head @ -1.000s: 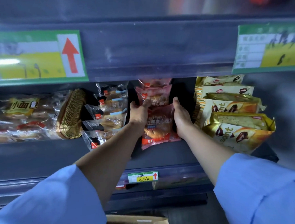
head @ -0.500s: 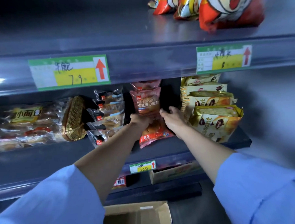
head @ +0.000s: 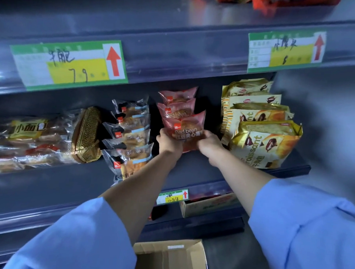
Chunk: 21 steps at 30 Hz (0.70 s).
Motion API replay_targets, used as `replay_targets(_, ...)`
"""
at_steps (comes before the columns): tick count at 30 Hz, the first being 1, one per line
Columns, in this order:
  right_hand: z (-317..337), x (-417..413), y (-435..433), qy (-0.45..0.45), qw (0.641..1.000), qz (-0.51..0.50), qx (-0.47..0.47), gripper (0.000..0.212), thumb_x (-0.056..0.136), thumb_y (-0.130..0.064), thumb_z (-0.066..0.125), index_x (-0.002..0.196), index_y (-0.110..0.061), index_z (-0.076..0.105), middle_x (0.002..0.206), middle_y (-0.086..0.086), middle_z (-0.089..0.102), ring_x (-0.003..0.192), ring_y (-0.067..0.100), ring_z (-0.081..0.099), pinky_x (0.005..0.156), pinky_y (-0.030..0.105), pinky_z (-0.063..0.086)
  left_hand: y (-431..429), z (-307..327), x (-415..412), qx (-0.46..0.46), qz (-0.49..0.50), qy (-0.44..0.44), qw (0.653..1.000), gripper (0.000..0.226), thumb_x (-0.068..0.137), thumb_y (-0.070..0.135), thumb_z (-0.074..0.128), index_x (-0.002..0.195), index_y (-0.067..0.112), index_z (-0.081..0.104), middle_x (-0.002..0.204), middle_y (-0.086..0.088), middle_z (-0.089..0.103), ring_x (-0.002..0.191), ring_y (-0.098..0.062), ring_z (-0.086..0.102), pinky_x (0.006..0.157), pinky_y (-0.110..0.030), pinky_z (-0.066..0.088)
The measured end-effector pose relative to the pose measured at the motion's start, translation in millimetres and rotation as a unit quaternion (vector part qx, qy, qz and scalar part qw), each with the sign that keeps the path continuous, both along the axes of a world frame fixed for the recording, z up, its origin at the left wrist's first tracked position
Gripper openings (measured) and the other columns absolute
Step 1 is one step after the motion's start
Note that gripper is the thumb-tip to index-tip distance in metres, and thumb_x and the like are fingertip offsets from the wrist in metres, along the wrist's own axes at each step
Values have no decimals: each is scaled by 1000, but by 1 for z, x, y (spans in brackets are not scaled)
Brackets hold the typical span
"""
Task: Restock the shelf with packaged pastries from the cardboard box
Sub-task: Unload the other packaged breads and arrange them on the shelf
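A pink red bean pastry pack [head: 184, 125] stands at the front of a short row of the same packs [head: 178, 96] on the middle shelf [head: 191, 167]. My left hand [head: 168, 142] grips its lower left corner and my right hand [head: 209, 145] grips its lower right corner, so the pack's bottom is hidden. The cardboard box [head: 171, 258] sits on the floor below, flaps open, its inside mostly out of view.
Clear-wrapped pastries [head: 129, 136] stand left of the red packs, a gold-patterned pack [head: 87, 134] and small breads [head: 28, 140] further left. Yellow croissant bags [head: 262, 128] fill the right. Price tags [head: 69, 64] hang on the shelf above. Another carton [head: 208, 204] sits on the lower shelf.
The view has pulled back and tilted down. Both hands slid from the pack's sides to its lower corners, and the front pack now stands more upright against the row.
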State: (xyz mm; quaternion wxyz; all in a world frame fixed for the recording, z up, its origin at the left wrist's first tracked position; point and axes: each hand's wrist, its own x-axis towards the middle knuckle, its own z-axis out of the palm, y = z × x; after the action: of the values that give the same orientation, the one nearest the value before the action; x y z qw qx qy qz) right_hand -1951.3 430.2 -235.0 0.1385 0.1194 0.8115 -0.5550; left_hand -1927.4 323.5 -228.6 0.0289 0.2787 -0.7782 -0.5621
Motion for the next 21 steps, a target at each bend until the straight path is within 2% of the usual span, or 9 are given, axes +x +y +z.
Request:
replay_targets(2, -8, -4, -3, -13, 1000, 0, 17, 44, 89, -12, 56, 131, -21, 51, 121, 4, 62, 99, 21, 56, 74, 21, 41, 0, -4, -3, 16, 3, 1, 1000, 47, 78, 14, 68, 121, 11, 49, 126, -12, 54, 104, -31, 59, 92, -45, 52)
replay_targets(5, -17, -6, -2, -24, 1000, -4, 5, 51, 89, -11, 55, 138, -22, 45, 127, 4, 60, 112, 24, 56, 81, 24, 42, -2, -11, -5, 28, 7, -6, 1000, 53, 70, 20, 74, 117, 12, 51, 121, -9, 58, 102, -26, 61, 88, -42, 55)
replay_targets(7, -19, -5, -1, -21, 1000, -5, 10, 51, 89, -11, 55, 137, -22, 44, 126, 4, 59, 114, 25, 56, 84, 26, 43, -4, -6, -2, 36, 11, -8, 999, 60, 70, 18, 77, 121, 10, 47, 121, -7, 58, 103, -25, 60, 88, -40, 55)
replay_targets(11, -21, -4, 1, -21, 999, 4, 40, 50, 87, -9, 57, 134, -19, 45, 126, 7, 60, 111, 27, 56, 80, 28, 42, -8, -6, 1, 45, -6, -22, 999, 72, 76, 9, 74, 136, 5, 36, 123, -7, 56, 97, -20, 53, 81, -30, 49)
replay_targets(17, -17, -2, 3, -11, 995, 18, 93, 45, 88, -12, 60, 131, -15, 46, 127, 11, 58, 112, 30, 57, 79, 27, 40, -4, -4, 3, 36, -34, -46, 998, 68, 60, 21, 85, 120, 8, 56, 112, -7, 69, 97, -22, 65, 82, -35, 57)
replay_targets(21, -15, 4, 3, -10, 992, 33, 120, 50, 87, -12, 61, 133, -12, 42, 129, 13, 56, 115, 32, 56, 81, 29, 41, -2, 5, 12, 32, -35, -43, 998, 72, 66, 21, 84, 127, 7, 48, 121, -7, 63, 105, -26, 62, 78, -30, 51)
